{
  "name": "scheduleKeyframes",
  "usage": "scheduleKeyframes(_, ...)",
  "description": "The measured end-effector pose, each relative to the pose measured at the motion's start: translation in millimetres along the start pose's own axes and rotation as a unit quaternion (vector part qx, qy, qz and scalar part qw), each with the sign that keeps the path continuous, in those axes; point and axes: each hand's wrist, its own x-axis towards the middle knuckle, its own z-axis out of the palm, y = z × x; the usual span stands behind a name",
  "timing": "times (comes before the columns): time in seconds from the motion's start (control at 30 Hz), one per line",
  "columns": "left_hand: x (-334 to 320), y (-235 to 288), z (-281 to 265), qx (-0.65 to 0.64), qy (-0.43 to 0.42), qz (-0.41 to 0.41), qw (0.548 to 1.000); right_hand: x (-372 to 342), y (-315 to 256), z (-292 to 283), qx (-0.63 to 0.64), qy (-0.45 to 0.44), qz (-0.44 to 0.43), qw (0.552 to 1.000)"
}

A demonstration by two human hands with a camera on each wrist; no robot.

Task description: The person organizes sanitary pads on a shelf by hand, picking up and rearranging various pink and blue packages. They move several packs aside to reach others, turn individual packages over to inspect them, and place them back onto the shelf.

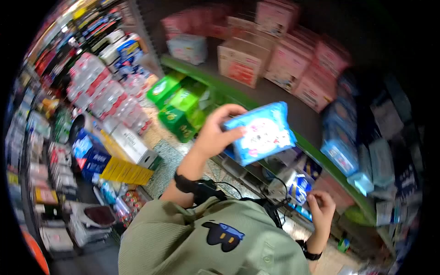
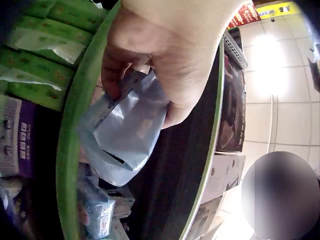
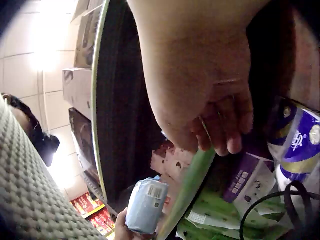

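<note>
My left hand [image 1: 217, 130] holds a light blue soft plastic pack [image 1: 261, 133] with a white printed panel, thumb on the near face. In the left wrist view my fingers and thumb grip one end of the crinkled pack [image 2: 127, 135]. A barcode shows on its side in the right wrist view, where part of my left hand [image 3: 121, 227] appears below it. My right hand [image 1: 321, 211] hangs near the lower shelf at the right, fingers loosely curled and holding nothing. In its own wrist view the right hand [image 3: 205, 85] hangs beside the green shelf edge [image 3: 192, 185].
Pink boxes [image 1: 286, 59] and an open carton [image 1: 243, 57] stand on the green-edged shelf, with blue packs [image 1: 340, 142] farther right. Green packages [image 1: 178, 110] sit at its left end. Shrink-wrapped bottles [image 1: 107, 91] and yellow boxes [image 1: 126, 170] line the left side. Black cables [image 1: 279, 195] hang at my front.
</note>
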Motion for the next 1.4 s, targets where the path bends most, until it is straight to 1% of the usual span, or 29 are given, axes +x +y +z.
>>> scheduleKeyframes(0.03, 1, 0, -1, 0.017, 0.006, -0.006, 1.000, 3, -6, -3, -0.044, 0.033, -0.085, 0.995)
scheduleKeyframes(0.1, 8, 6, 2, 0.041, 0.005, 0.019, 0.999, 12, -41, -14, -0.086, 0.093, -0.170, 0.977)
scheduleKeyframes(0.17, 19, 11, 9, 0.041, -0.016, 0.029, 0.999, 23, -59, -27, -0.099, 0.152, -0.225, 0.957)
scheduleKeyframes(0.23, 31, 16, 20, 0.073, -0.015, 0.032, 0.997, 34, -78, -34, -0.128, 0.170, -0.232, 0.949)
scheduleKeyframes(0.27, 38, 19, 25, 0.129, -0.018, 0.066, 0.989, 42, -79, -39, -0.152, 0.165, -0.274, 0.935)
scheduleKeyframes(0.33, 54, 24, 33, 0.238, -0.017, 0.139, 0.961, 48, -88, -45, -0.189, 0.148, -0.300, 0.923)
scheduleKeyframes(0.4, 66, 33, 47, 0.278, -0.030, 0.187, 0.942, 52, -96, -49, -0.207, 0.124, -0.319, 0.917)
scheduleKeyframes(0.47, 77, 34, 55, 0.321, -0.049, 0.227, 0.918, 56, -104, -53, -0.222, 0.109, -0.321, 0.914)
scheduleKeyframes(0.57, 87, 27, 65, 0.319, -0.057, 0.163, 0.932, 69, -118, -65, -0.243, 0.094, -0.327, 0.908)
scheduleKeyframes(0.6, 91, 28, 66, 0.327, -0.061, 0.161, 0.929, 77, -123, -73, -0.253, 0.092, -0.331, 0.905)
scheduleKeyframes(0.67, 100, 23, 68, 0.333, -0.080, 0.203, 0.917, 96, -130, -87, -0.251, 0.095, -0.329, 0.905)
scheduleKeyframes(0.7, 104, 21, 69, 0.336, -0.089, 0.224, 0.911, 104, -136, -94, -0.232, 0.093, -0.287, 0.925)
scheduleKeyframes(0.77, 112, 23, 69, 0.319, -0.120, 0.194, 0.920, 128, -145, -107, -0.320, 0.096, -0.275, 0.901)
scheduleKeyframes(0.83, 120, 19, 67, 0.303, -0.137, 0.170, 0.928, 160, -146, -114, -0.340, 0.082, -0.242, 0.905)
scheduleKeyframes(0.87, 122, 15, 67, 0.297, -0.134, 0.172, 0.930, 179, -145, -116, -0.349, 0.075, -0.225, 0.907)
scheduleKeyframes(0.97, 123, 10, 66, 0.287, -0.128, 0.171, 0.934, 245, -132, -118, -0.447, 0.032, -0.183, 0.875)
scheduleKeyframes(1.07, 125, 14, 67, 0.289, -0.126, 0.159, 0.936, 321, -114, -117, -0.500, -0.012, -0.101, 0.860)
scheduleKeyframes(1.13, 127, 9, 66, 0.305, -0.123, 0.159, 0.931, 371, -85, -116, -0.501, 0.001, -0.088, 0.861)
scheduleKeyframes(1.17, 127, 8, 65, 0.314, -0.120, 0.159, 0.928, 387, -80, -115, -0.502, 0.007, -0.083, 0.861)
scheduleKeyframes(1.2, 126, 7, 67, 0.304, -0.111, 0.131, 0.937, 393, -88, -111, -0.463, 0.007, -0.086, 0.882)
scheduleKeyframes(1.23, 125, 9, 68, 0.298, -0.109, 0.125, 0.940, 396, -95, -103, -0.422, 0.005, -0.087, 0.903)
scheduleKeyframes(1.27, 124, 13, 70, 0.292, -0.107, 0.118, 0.943, 400, -95, -94, -0.297, 0.013, -0.065, 0.953)
scheduleKeyframes(1.3, 123, 15, 70, 0.286, -0.105, 0.109, 0.946, 403, -96, -84, -0.165, 0.026, -0.047, 0.985)
scheduleKeyframes(1.33, 123, 11, 70, 0.290, -0.101, 0.117, 0.945, 408, -86, -72, 0.059, 0.047, 0.000, 0.997)
scheduleKeyframes(1.37, 121, 11, 71, 0.303, -0.096, 0.127, 0.940, 410, -80, -60, 0.281, 0.065, 0.052, 0.956)
scheduleKeyframes(1.4, 121, 11, 72, 0.317, -0.093, 0.138, 0.934, 400, -85, -50, 0.291, 0.021, 0.011, 0.956)
